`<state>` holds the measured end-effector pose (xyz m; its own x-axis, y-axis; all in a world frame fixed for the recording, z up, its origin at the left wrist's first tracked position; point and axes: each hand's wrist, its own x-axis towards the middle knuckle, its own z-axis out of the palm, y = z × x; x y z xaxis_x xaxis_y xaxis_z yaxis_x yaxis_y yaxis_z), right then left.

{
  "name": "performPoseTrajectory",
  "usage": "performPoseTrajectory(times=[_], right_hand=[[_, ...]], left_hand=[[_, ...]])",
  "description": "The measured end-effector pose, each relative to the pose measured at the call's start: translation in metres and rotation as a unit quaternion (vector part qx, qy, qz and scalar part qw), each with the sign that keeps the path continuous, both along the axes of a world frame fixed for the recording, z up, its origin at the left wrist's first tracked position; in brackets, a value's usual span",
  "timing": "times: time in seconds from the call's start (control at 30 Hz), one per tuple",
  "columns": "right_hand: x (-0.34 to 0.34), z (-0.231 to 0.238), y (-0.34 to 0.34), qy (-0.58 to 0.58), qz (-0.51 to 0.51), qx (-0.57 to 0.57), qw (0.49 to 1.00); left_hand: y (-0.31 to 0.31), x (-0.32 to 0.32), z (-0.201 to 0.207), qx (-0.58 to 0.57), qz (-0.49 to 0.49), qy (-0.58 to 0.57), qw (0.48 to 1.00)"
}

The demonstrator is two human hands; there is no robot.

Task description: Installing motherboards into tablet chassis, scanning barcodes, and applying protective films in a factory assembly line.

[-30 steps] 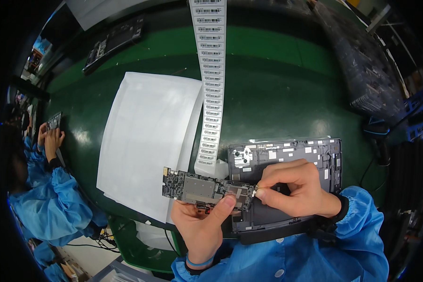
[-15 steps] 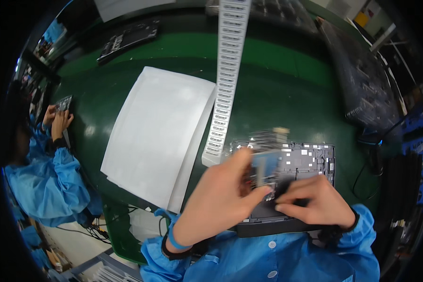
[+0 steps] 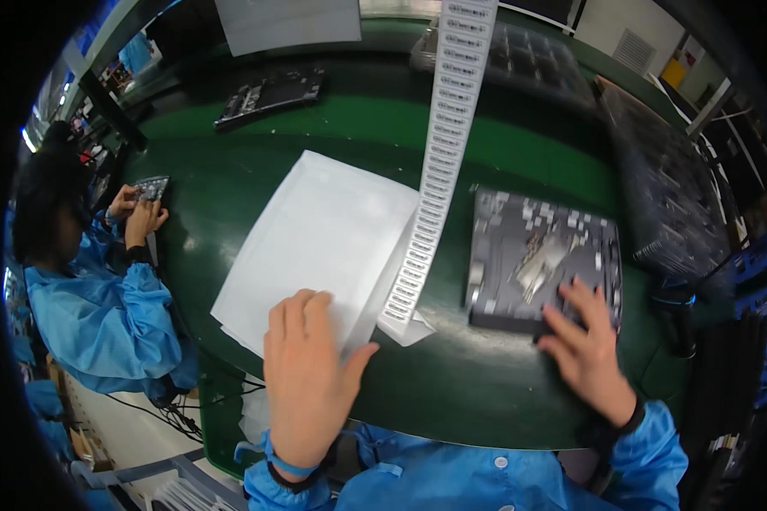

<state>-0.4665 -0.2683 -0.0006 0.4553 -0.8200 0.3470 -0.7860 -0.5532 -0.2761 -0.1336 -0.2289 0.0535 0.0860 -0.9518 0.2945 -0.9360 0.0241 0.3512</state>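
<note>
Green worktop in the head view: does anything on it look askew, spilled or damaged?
Yes: a blurred, silvery piece lies aslant on the dark grey rectangular casing, out of line with its edges. No spill shows; blur hides finer detail.

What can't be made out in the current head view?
In the head view:
Shiny part on the dark casing: details blurred.
Right hand: blurred; contact with the casing unclear.
Label strip: upper end cut off by the top edge.
White sheets: lower portion hidden behind the left hand.
Co-worker's board: too small for detail.
</note>
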Motion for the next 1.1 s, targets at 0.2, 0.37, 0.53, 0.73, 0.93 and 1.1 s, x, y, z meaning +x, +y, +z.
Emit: performPoseTrajectory(times=[0.2, 0.37, 0.53, 0.73, 0.93, 1.1], right_hand=[[0.019, -0.016, -0.153, -0.057, -0.012, -0.053, 0.997], [0.025, -0.018, -0.249, -0.108, -0.034, -0.024, 0.993], [0.066, -0.03, -0.234, -0.209, -0.082, -0.168, 0.96], [0.096, -0.001, -0.096, -0.446, -0.034, 0.449, 0.774], [0.121, 0.008, -0.058, -0.306, 0.006, 0.54, 0.784], [0.125, 0.006, -0.055, -0.275, 0.04, 0.492, 0.825]], left_hand=[[0.028, 0.036, -0.036, 0.036, 0.044, 0.016, 0.998], [0.036, 0.048, -0.045, -0.087, 0.192, 0.091, 0.973], [0.111, 0.087, -0.072, -0.215, 0.282, -0.035, 0.934], [0.241, 0.15, -0.239, 0.132, 0.345, -0.11, 0.923], [0.142, 0.088, -0.105, 0.038, 0.313, -0.02, 0.949], [0.029, -0.01, -0.037, -0.054, 0.079, 0.239, 0.966]])
